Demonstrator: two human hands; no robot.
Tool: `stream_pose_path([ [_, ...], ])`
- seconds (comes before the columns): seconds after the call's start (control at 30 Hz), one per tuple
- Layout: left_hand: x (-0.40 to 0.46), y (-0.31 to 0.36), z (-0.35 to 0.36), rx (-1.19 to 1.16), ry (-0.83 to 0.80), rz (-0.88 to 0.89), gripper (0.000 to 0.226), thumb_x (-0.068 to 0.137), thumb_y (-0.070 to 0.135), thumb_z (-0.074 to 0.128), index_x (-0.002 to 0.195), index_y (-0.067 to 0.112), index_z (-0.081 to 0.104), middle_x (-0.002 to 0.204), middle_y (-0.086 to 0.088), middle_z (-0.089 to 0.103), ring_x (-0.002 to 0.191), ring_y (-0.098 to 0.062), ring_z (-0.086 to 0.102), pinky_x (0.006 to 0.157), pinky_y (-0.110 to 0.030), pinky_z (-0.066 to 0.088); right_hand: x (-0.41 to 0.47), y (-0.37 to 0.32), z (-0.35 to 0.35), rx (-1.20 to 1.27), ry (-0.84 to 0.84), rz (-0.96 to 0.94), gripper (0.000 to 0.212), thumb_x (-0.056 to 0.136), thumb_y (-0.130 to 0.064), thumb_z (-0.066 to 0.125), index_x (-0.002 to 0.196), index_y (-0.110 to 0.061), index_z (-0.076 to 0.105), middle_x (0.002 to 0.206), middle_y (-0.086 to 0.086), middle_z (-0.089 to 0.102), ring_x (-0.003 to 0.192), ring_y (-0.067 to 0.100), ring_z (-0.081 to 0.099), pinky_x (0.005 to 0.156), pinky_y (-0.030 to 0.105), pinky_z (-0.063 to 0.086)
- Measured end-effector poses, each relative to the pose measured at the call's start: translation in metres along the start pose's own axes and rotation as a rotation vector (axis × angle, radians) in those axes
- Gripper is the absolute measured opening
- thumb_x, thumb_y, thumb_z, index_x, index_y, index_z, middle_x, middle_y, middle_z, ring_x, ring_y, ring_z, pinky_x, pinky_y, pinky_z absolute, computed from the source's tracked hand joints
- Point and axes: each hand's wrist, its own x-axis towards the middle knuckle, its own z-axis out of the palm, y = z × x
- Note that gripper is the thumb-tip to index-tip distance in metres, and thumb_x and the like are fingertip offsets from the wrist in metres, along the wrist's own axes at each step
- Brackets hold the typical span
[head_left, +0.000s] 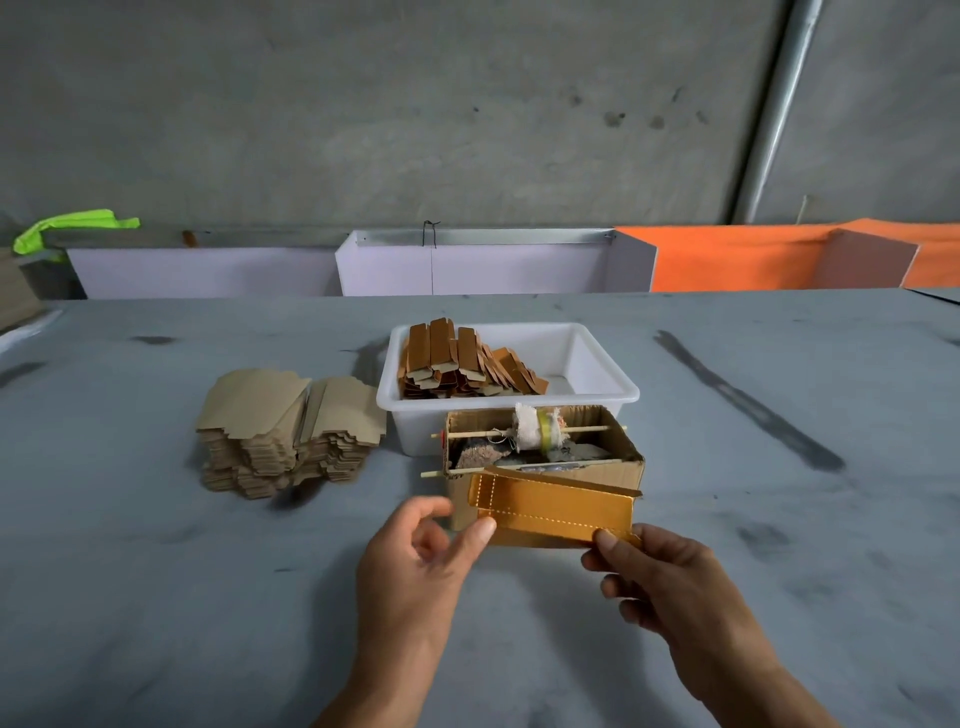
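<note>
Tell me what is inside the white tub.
Folded brown card pieces lean in a pile at the left of the tub; its right side shows bare white floor. The pile hides whatever lies beneath it.

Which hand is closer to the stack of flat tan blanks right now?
Left. The left hand sits below-right of the stack of blanks, thumb on the left corner of the gold card; the right hand pinches its right corner, farther off.

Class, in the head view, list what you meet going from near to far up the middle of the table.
The right hand, gold card strip it pinches, cardboard box, white tub of folded brown pieces, lilac panel.
</note>
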Motion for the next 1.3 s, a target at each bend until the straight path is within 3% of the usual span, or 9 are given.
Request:
stream_pose_path([
  [0.13, -0.006, 0.005, 0.005, -0.219, -0.204, -0.277, 0.009, 0.073, 0.018, 0.077, 0.077, 0.015, 0.069, 0.055, -0.001, 0.061, 0.043, -0.009, 0.052, 0.039, -0.017, 0.038, -0.003, 0.002, 0.000, 0.008, -0.036, -0.030, 0.011, 0.084, -0.013, 0.065, 0.083, -0.003, 0.068, 0.080, 0.013, 0.072, 0.054, 0.010, 0.058, 0.055, 0.026, 0.042],
  [0.27, -0.010, 0.006, 0.007, -0.374, -0.220, -0.386, 0.008, 0.072, 0.004, 0.076, 0.077, 0.008, 0.071, 0.065, -0.006, 0.071, 0.050, -0.015, 0.064, 0.044, -0.020, 0.048, -0.007, 0.004, 0.000, 0.040, -0.045, -0.089, 0.019, 0.064, -0.017, 0.074, 0.073, -0.002, 0.069, 0.072, 0.016, 0.068, 0.058, 0.013, 0.060, 0.057, 0.026, 0.043],
  [0.47, -0.016, -0.001, 0.004, -0.317, -0.165, -0.090, 0.020, 0.069, -0.010, 0.074, 0.067, 0.011, 0.074, 0.066, -0.010, 0.072, 0.055, -0.010, 0.065, 0.051, -0.015, 0.049, -0.011, 0.013, 0.005, 0.205, 0.044, -0.182, 0.012, 0.054, -0.005, 0.074, 0.056, -0.015, 0.068, 0.063, 0.012, 0.063, 0.061, 0.021, 0.060, 0.056, 0.029, 0.044],
  [0.63, -0.019, -0.008, 0.000, -0.248, -0.188, 0.110, 0.020, 0.068, -0.011, 0.075, 0.071, 0.007, 0.067, 0.061, -0.014, 0.068, 0.052, -0.014, 0.062, 0.054, -0.020, 0.051, -0.013, 0.026, 0.006, 0.215, 0.100, -0.166, 0.017, 0.057, -0.001, 0.073, 0.065, -0.010, 0.062, 0.066, 0.016, 0.063, 0.065, 0.027, 0.064, 0.055, 0.031, 0.045],
  [0.8, -0.018, -0.019, -0.002, -0.208, -0.153, 0.199, 0.030, 0.064, -0.016, 0.075, 0.075, 0.004, 0.057, 0.063, -0.019, 0.065, 0.050, -0.013, 0.055, 0.051, -0.024, 0.048, -0.016, 0.035, 0.006, 0.260, 0.060, -0.118, 0.017, 0.056, -0.017, 0.074, 0.070, -0.012, 0.065, 0.074, 0.010, 0.071, 0.069, 0.025, 0.071, 0.057, 0.030, 0.044],
  [0.93, -0.018, -0.028, -0.003, -0.127, -0.156, 0.295, 0.034, 0.066, -0.008, 0.077, 0.070, 0.019, 0.059, 0.067, -0.007, 0.068, 0.050, -0.011, 0.056, 0.052, -0.020, 0.048, -0.019, 0.039, 0.009, 0.449, 0.024, -0.010, 0.007, 0.060, -0.017, 0.071, 0.065, -0.014, 0.068, 0.074, 0.008, 0.070, 0.065, 0.027, 0.071, 0.046, 0.023, 0.048],
  [1.03, -0.018, -0.033, -0.005, -0.012, -0.196, 0.465, 0.033, 0.062, -0.002, 0.069, 0.067, 0.027, 0.055, 0.078, 0.008, 0.070, 0.064, -0.014, 0.065, 0.060, -0.021, 0.051, -0.016, 0.042, 0.013, 0.588, 0.033, 0.059, 0.013, 0.062, -0.008, 0.066, 0.073, -0.004, 0.060, 0.069, 0.015, 0.068, 0.058, 0.024, 0.069, 0.043, 0.021, 0.051],
  [1.2, -0.021, -0.035, -0.011, -0.086, -0.396, 0.451, 0.037, 0.060, -0.014, 0.053, 0.068, 0.022, 0.055, 0.091, 0.008, 0.069, 0.083, -0.015, 0.067, 0.071, -0.017, 0.050, -0.013, 0.045, 0.013, 0.636, 0.055, 0.070, 0.007, 0.063, 0.000, 0.063, 0.069, 0.002, 0.059, 0.058, 0.013, 0.063, 0.049, 0.016, 0.063, 0.043, 0.020, 0.051],
  [1.3, -0.020, -0.036, -0.018, -0.202, -0.557, 0.280, 0.029, 0.060, -0.010, 0.045, 0.074, 0.011, 0.058, 0.106, -0.003, 0.068, 0.096, -0.020, 0.066, 0.078, -0.017, 0.048, -0.013, 0.049, 0.011, 0.620, 0.057, 0.072, 0.003, 0.070, 0.000, 0.063, 0.072, 0.002, 0.061, 0.052, 0.008, 0.060, 0.051, 0.014, 0.064, 0.045, 0.019, 0.052],
])
